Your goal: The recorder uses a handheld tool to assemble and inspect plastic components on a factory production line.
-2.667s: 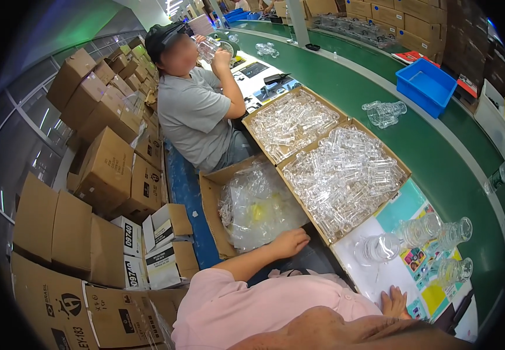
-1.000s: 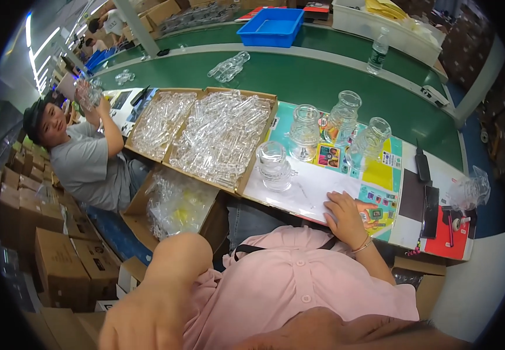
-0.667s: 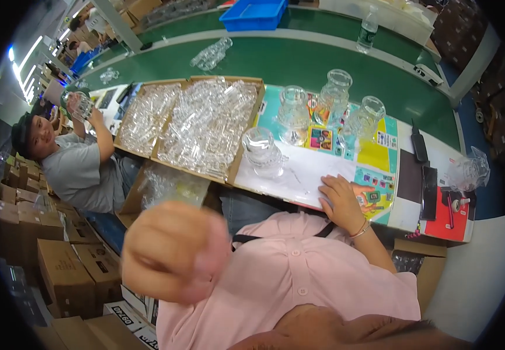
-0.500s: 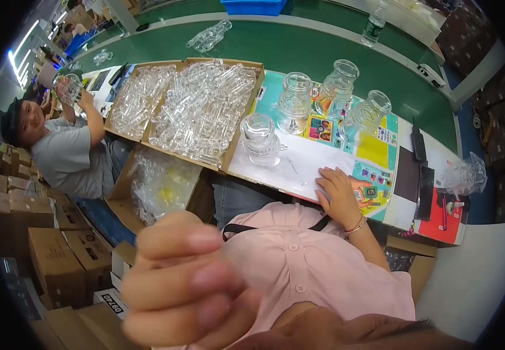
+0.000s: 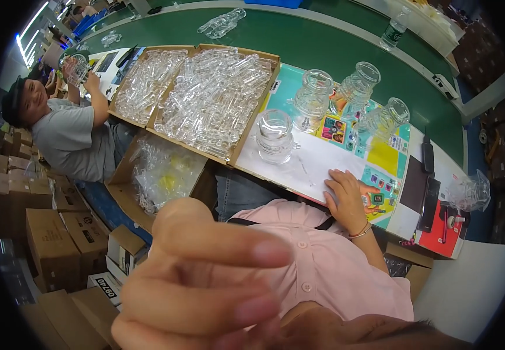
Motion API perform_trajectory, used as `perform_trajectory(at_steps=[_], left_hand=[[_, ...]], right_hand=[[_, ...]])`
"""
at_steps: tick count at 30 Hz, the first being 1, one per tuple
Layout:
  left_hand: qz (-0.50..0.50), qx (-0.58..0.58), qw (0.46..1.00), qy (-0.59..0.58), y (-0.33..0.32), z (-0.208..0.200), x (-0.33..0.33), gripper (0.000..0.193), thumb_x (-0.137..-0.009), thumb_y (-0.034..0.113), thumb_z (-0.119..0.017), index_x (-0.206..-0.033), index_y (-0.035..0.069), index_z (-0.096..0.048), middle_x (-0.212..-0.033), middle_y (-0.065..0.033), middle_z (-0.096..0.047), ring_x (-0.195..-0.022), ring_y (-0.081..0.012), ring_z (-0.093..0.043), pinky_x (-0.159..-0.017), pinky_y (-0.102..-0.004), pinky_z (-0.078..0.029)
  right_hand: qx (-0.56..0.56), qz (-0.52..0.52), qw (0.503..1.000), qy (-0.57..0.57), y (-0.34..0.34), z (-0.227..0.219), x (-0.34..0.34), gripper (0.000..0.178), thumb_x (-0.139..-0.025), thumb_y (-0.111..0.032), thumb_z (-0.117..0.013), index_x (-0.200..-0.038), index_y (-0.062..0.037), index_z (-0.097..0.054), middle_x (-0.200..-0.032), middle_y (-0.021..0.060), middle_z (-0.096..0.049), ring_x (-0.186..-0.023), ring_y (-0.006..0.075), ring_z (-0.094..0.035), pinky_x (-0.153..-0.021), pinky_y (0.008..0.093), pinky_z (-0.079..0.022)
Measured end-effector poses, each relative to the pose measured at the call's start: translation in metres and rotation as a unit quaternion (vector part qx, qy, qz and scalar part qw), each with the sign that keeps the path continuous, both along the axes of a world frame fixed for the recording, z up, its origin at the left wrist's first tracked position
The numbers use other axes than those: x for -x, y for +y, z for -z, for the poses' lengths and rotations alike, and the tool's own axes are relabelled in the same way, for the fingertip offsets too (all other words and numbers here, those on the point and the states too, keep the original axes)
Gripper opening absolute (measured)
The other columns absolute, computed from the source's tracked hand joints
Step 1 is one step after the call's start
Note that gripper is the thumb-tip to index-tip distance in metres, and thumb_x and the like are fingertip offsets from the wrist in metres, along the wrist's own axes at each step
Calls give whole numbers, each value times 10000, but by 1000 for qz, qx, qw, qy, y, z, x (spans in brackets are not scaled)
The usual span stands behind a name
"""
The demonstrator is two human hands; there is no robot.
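My left hand (image 5: 205, 274) is raised close to the camera at the lower middle, its fingers loosely curled, with nothing visible in them. My right hand (image 5: 348, 198) rests flat on the table's near edge with fingers spread, touching white paper (image 5: 316, 166) and a colourful printed sheet (image 5: 389, 201). Nearest beyond it stands a clear ribbed vessel (image 5: 275, 140) with a rounded top. Behind are more clear vessels with open necks: one (image 5: 312, 96), another (image 5: 358, 87), and a tilted-looking one (image 5: 385, 119). None of them touches either hand.
Left of the vessels, a cardboard tray (image 5: 257, 105) holds many clear tubular pieces; a smaller tray adjoins it. Below sits an open box with plastic bags (image 5: 162, 181). A co-worker in grey (image 5: 77, 128) holds a clear vessel. Black tools (image 5: 428, 204) and a bagged vessel (image 5: 471, 189) lie right.
The raised left hand has shifted right, and its fingers have loosened and stretched out somewhat. My right hand stays on the table. The whole view has shifted slightly.
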State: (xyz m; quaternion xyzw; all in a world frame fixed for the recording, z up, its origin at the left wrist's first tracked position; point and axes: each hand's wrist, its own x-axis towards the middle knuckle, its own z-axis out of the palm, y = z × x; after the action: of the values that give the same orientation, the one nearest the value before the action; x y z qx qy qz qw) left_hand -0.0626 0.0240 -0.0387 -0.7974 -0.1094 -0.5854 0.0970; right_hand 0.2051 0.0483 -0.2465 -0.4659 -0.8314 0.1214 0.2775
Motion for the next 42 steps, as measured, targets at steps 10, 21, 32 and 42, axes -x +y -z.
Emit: perform_trajectory(at_steps=[10, 21, 32, 42], left_hand=[[17, -210, 957, -198, 32, 15, -8, 359, -707, 51, -608, -944, 320, -588, -1094, 35, -425, -1005, -154, -425, -816, -298, -368], [-217, 299, 913, 173, 102, 94, -11, 607, -623, 250, -760, -1145, 87, -496, -1000, -115, -550, -876, -315, -570, -744, -380, -467], [-203, 472, 837, 190, 122, 96, -9, 729, -632, 240, -766, -1250, 95, -406, -1146, -142, -503, -984, -287, -543, -792, -349, -461], [-194, 352, 913, 71, 123, 112, 32, 578, -771, 282, -648, -1243, 55, -402, -1200, -154, -467, -1097, -303, -465, -940, -369, -355]], right_hand=[[-8, 17, 1000, -7, 1, 3, -1, 284, -704, -84, -623, -975, -41, -548, -1121, 119, -520, -1098, 292, -461, -976, 446, -318], [-6, -7, 1000, 24, 1, 0, -4, 285, -695, -55, -619, -968, -30, -542, -1104, 126, -512, -1083, 309, -452, -977, 450, -315], [-12, -4, 999, 37, 0, -7, 2, 273, -692, -55, -621, -952, -28, -543, -1087, 128, -522, -1071, 315, -466, -965, 452, -330], [-1, -1, 1000, 24, -1, -3, 2, 267, -692, -21, -597, -950, -23, -532, -1115, 142, -513, -1089, 345, -444, -982, 456, -298]])
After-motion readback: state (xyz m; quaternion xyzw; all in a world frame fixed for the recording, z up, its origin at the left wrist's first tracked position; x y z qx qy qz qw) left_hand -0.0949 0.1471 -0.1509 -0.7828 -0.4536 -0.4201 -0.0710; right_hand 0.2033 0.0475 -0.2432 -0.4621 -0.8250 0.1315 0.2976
